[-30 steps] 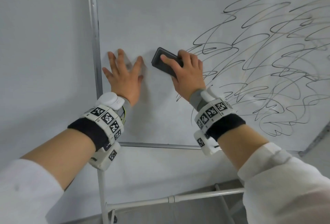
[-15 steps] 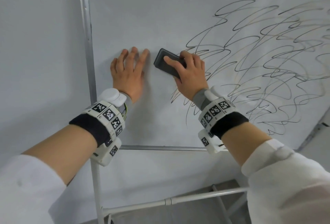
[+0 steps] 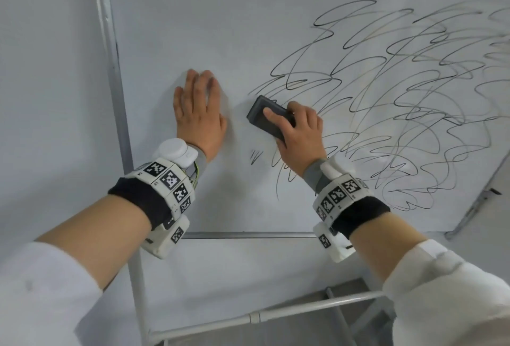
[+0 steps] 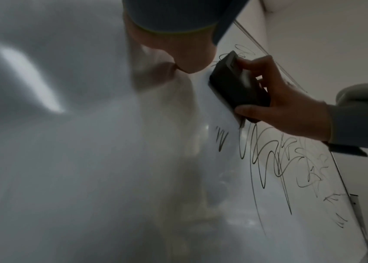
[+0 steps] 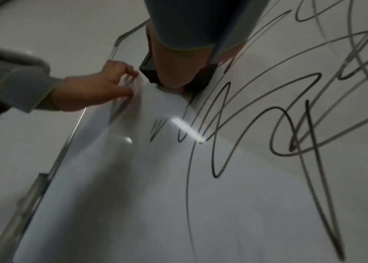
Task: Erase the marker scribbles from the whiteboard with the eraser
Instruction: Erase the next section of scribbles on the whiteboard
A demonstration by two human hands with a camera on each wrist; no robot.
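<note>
I see my left hand [image 3: 199,113] flat, fingers straight, on the whiteboard [image 3: 248,28]; my right hand [image 3: 299,135] grips the eraser [image 3: 266,118] against the scribbles [image 3: 400,97].

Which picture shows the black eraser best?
The left wrist view: the black rectangular eraser shows its whole side, pressed against the whiteboard in the right hand. The head view shows its top, fingers covering one end. The right wrist view hides most behind the palm.
</note>
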